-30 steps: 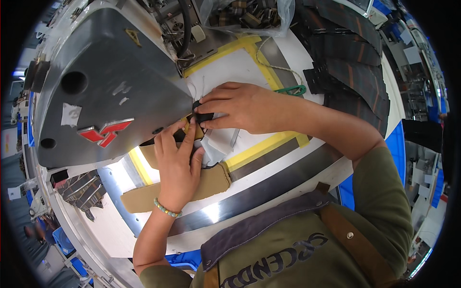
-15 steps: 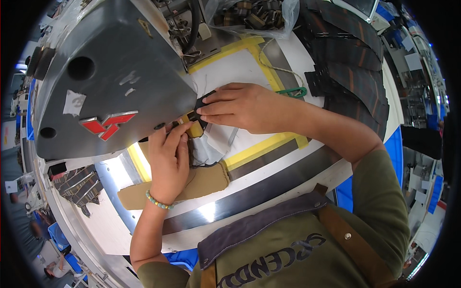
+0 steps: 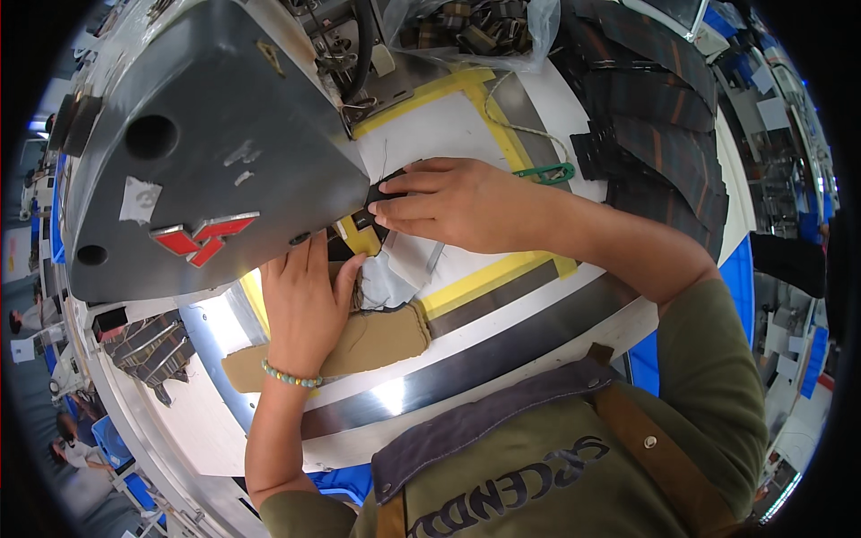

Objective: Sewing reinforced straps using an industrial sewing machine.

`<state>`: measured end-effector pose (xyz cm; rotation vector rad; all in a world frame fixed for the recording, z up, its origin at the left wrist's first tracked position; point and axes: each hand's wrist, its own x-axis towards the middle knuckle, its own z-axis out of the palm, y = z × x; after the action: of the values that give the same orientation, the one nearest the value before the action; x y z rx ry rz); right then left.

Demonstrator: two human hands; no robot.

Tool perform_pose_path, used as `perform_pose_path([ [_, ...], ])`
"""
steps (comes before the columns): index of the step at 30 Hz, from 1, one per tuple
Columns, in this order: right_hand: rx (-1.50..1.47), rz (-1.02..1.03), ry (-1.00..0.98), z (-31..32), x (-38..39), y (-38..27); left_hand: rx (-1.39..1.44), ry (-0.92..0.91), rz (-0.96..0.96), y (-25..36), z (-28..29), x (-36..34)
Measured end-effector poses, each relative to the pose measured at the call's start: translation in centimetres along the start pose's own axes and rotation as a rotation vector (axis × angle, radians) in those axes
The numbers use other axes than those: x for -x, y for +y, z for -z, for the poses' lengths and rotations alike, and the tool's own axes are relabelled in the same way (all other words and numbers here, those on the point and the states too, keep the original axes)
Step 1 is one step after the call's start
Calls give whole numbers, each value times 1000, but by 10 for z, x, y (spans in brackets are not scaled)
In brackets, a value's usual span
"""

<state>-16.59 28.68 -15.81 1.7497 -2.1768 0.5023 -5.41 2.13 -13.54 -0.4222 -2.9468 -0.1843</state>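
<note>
A white table (image 3: 220, 439) spreads beneath everything; the grey machine (image 3: 269, 161) looms over its left part; dark striped cloth (image 3: 659, 143) lies piled at the right; a tan strip (image 3: 386, 336) lies nearest the person's body, partly behind the left hand (image 3: 309, 300), whose fingers lie straight and close together at the machine's lower edge, thumb held apart; the right hand (image 3: 471, 206) has its fingers slightly spread on a black piece (image 3: 375, 194) beside the machine's tip, though whether it pinches cannot be told; grey cloth (image 3: 386, 280) sits between the hands; a yellow piece (image 3: 361, 240) lies just beyond the left thumb.
</note>
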Motion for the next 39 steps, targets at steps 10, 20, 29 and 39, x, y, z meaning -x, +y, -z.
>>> perform_pose_path([
  [10, 32, -32, -61, 2, -1, -6, 45, -84, -96, -2, 8, 1],
  [20, 46, 2, -25, -2, 3, -3, 18, -65, -124, -1, 9, 0],
  [29, 59, 15, -17, -4, 3, 2, -24, -62, -161, -6, 9, -6],
  [39, 38, 12, 19, -8, -7, 17, 37, -113, -54, -15, 10, -11],
])
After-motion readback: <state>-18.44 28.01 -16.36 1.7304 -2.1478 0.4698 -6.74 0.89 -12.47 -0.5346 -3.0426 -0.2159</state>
